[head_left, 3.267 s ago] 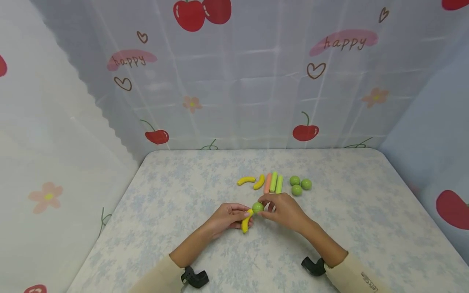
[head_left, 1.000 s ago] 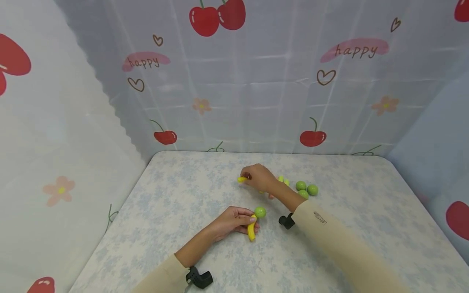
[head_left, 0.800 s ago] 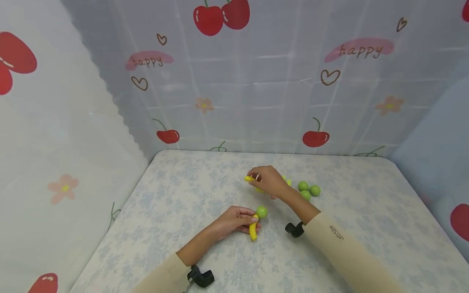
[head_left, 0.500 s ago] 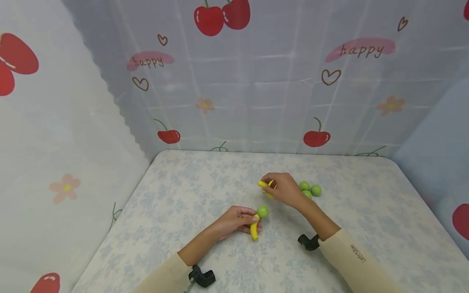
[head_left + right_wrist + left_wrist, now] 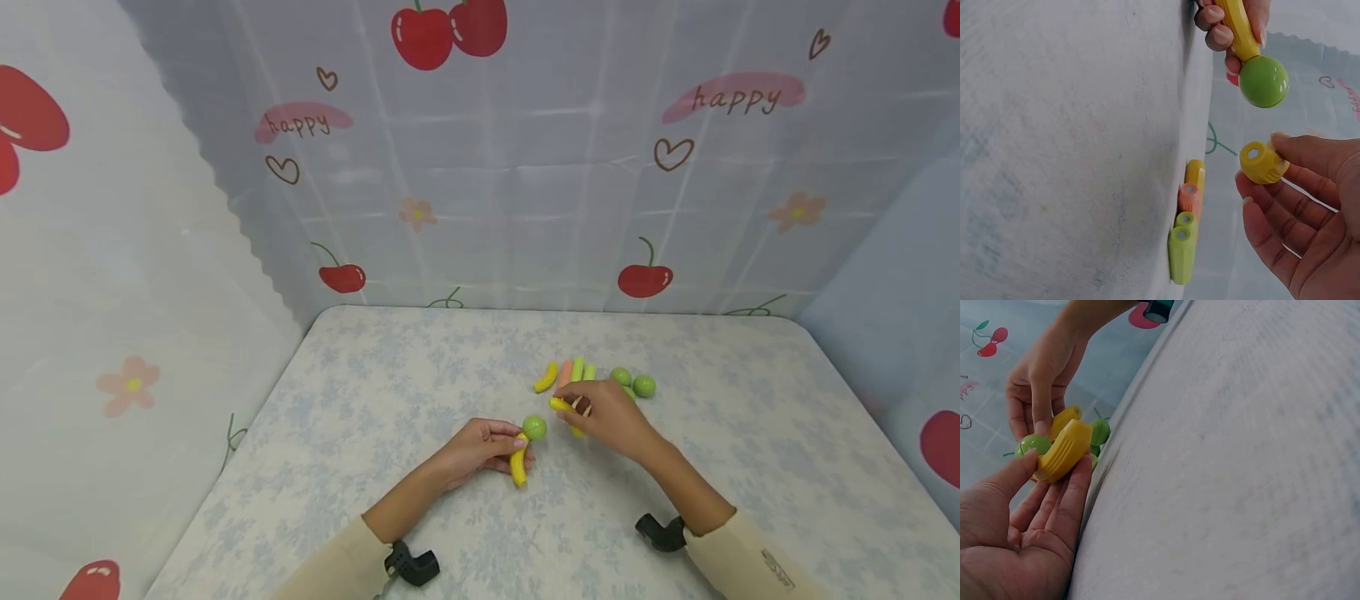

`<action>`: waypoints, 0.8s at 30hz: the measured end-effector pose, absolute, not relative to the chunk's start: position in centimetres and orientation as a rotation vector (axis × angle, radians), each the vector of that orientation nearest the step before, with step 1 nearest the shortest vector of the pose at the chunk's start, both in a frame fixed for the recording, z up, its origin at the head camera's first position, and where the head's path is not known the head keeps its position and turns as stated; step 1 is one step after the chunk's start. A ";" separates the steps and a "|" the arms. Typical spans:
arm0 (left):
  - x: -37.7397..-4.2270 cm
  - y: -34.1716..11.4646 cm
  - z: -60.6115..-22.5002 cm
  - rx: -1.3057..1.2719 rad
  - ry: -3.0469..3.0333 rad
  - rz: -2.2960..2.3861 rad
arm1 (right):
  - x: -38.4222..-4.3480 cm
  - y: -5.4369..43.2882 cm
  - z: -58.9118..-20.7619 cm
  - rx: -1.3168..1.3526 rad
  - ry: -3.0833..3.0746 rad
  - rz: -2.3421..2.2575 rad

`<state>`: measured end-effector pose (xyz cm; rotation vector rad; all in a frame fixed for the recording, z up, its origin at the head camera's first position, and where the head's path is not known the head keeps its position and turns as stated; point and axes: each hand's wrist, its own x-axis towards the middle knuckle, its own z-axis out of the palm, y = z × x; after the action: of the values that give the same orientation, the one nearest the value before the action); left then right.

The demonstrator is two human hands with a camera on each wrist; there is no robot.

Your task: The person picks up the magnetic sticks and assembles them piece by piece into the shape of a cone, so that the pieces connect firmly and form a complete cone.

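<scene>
My left hand [image 5: 480, 454] pinches a curved yellow magnetic stick [image 5: 519, 469] between thumb and fingers, above the table. A glossy green ball [image 5: 535, 427] sits on this stick's upper end. To its right, my right hand [image 5: 611, 421] holds a second curved yellow magnetic stick [image 5: 559, 404] by thumb and fingertips. In the right wrist view, a silver disc shows on the near end of that second yellow stick [image 5: 1263, 164], which is apart from the green ball [image 5: 1264, 82]. The left wrist view shows the left-hand stick [image 5: 1066, 452] overlapping the other one.
Behind the right hand lie a third curved yellow stick [image 5: 547, 377], a salmon straight stick [image 5: 566, 372] and two light green straight sticks [image 5: 577, 369]. Loose green balls [image 5: 644, 386] cluster to their right, one partly hidden by the hand. A patterned cloth covers the table [image 5: 375, 358].
My right hand let go of the green ball, took a curved yellow stick from the far left of the row and brought it back rightward and nearer. The left hand keeps its stick and ball.
</scene>
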<state>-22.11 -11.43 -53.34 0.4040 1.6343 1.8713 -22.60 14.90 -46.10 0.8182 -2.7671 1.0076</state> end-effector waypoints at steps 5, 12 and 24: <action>-22.1 -11.4 -53.1 0.372 1.636 1.889 | -21.9 14.8 -46.3 0.861 -2.776 0.991; -22.1 -11.3 -53.3 0.378 1.621 1.915 | -21.7 14.6 -46.9 0.926 -2.748 0.991; -21.9 -11.2 -53.0 0.427 1.662 1.815 | -22.0 14.8 -47.7 1.004 -2.767 1.044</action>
<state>-21.94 -11.24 -52.99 0.4272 1.6619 1.8150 -21.96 14.80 -47.69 1.0035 -2.7672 1.0441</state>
